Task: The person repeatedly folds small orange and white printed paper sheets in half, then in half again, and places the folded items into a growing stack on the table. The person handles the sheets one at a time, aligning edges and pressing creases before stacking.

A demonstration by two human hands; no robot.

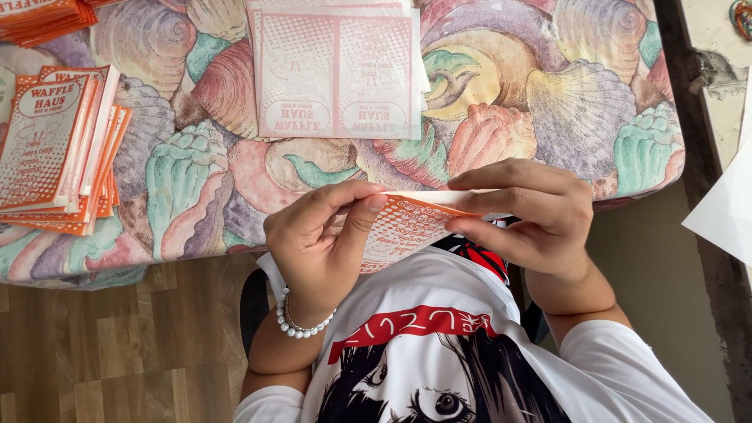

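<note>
Both my hands hold one orange and white printed paper sheet just above my lap, near the front edge of the table. My left hand pinches its left part between thumb and fingers; a pearl bracelet sits on that wrist. My right hand grips the right part, fingers laid along the top fold. The sheet looks folded along its upper edge. Its lower part is hidden behind my fingers.
A table under a seashell-patterned cloth carries a stack of flat pale printed sheets straight ahead, a pile of folded orange paper pieces at left, and another orange stack at far left top. White paper lies at right. Wooden floor is below.
</note>
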